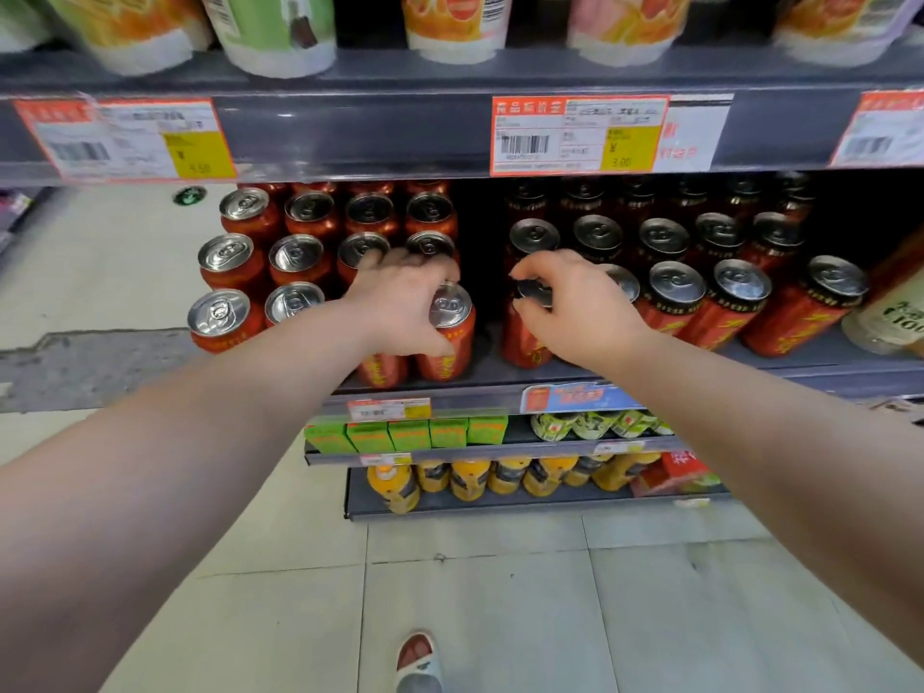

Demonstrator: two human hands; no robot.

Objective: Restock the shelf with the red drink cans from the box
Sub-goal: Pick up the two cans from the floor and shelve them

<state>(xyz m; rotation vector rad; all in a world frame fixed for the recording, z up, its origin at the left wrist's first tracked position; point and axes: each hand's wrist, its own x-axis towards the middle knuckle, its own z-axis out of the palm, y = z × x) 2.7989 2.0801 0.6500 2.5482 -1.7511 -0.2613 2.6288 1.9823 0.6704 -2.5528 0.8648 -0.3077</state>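
Both arms reach out to the middle shelf (pixel 600 377). The left hand (pixel 400 302) is curled around a short red can (pixel 446 337) with a silver top, thumb below and fingers over the far side, at the front of a block of the same short red cans (pixel 280 262). The right hand (pixel 575 307) pinches the dark rim of a taller red can (pixel 525 337) from above, fingertips closed on its lid; this can stands at the front left of a block of tall red cans (pixel 720 292) with black collars. Yellow script runs down the sides of the cans, too blurred to read.

Between the two held cans lies a dark empty lane running to the back of the shelf, and a bare strip of shelf shows at the front edge before them.

On the rail of the shelf above, an orange-edged price tag (pixel 580 135) carries a barcode and a yellow panel reading 3.00; a tag further left (pixel 130 140) reads 4.50. Below, green cartons (pixel 405 435) and orange bottles (pixel 470 477) fill lower tiers. A slippered foot (pixel 419 662) stands on pale floor tiles (pixel 500 592), well back from the shelving.
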